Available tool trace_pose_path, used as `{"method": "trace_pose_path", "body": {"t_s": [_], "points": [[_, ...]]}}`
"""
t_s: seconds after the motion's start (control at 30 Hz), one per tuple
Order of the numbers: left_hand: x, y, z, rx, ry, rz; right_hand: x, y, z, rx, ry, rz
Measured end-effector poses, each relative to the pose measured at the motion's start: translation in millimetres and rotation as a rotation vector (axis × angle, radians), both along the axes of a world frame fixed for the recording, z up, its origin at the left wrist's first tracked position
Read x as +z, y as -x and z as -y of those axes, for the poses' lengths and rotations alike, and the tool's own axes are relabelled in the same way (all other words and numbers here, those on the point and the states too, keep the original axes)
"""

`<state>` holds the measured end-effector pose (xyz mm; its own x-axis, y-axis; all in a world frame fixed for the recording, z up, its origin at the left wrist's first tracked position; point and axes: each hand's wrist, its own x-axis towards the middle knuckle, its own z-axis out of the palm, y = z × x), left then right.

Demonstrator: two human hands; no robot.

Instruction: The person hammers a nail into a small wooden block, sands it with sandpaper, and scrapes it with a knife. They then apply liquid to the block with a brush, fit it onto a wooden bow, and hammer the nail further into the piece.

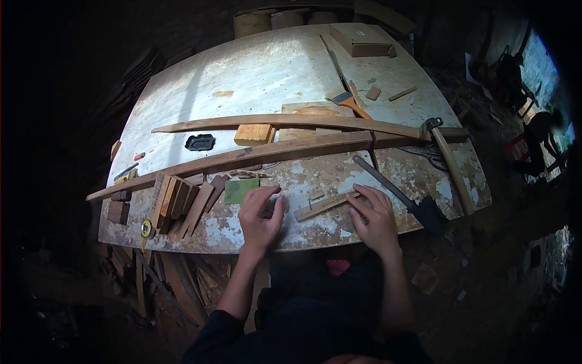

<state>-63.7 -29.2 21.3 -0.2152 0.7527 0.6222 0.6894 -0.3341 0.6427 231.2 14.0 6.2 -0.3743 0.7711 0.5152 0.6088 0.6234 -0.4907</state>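
A: How does your left grip (260, 215) stand?

B: Fingers curved, thumb apart — nothing visible between them. It is just beside a green sheet (236, 191) on the worn table (254, 67).

A: And your right grip (373, 215)?

B: Your fingers touch the right end of a short wooden strip (320, 208), which lies aslant on the table between your hands; whether they pinch it, you cannot tell from here.

A: What surrounds you?

B: Beyond your hands, a long wooden beam (242, 159) crosses the table. A hammer (451, 164) lies to your right; to your left — a yellow tape measure (146, 229) near leaning wood blocks (176, 197).
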Motion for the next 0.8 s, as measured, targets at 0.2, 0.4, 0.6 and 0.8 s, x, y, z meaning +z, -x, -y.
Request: {"method": "trace_pose_path", "body": {"t_s": [0.2, 0.4, 0.6, 0.8], "points": [[11.9, 69.4, -7.2, 0.194, 0.197, -0.277, -0.6, -1.0, -0.3, -0.047, 0.04, -0.016], [-4.2, 70.6, 2.4, 0.12, 0.313, -0.387, 0.6, -2.3, -1.8, -0.048, 0.061, -0.012], [8.8, 57.6, -2.1, 0.174, 0.023, -0.409, -0.6, -4.5, -1.1, -0.048, 0.047, -0.028], [46.2, -20.2, 24.2, -0.365, -0.002, -0.09, 26.0, 4.4, 13.7, 0.04, 0.0, -0.24]]}}
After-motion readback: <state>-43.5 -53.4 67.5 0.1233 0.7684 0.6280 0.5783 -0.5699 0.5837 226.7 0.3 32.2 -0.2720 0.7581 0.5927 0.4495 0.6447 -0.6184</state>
